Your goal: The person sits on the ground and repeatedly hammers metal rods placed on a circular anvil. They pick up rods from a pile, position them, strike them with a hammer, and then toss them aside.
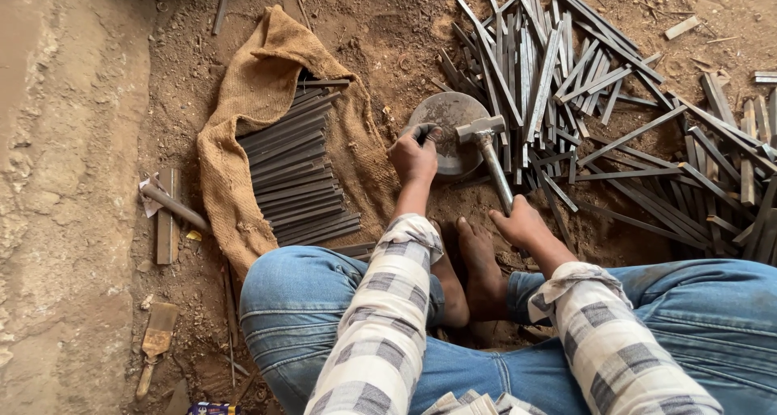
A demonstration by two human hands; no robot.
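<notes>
I sit cross-legged on a dirt floor, bare feet together. My right hand [522, 225] grips the handle of a metal hammer [488, 148]; its head rests on a round steel anvil block [447, 122] set in the ground. My left hand [414, 152] is closed on a small dark metal piece at the block's near left edge.
A row of flat dark metal strips [295, 168] lies stacked on a burlap sack [243, 99] to the left. A loose heap of metal strips [583, 83] spreads to the right. A second hammer [170, 205] and a brush [156, 338] lie on the left.
</notes>
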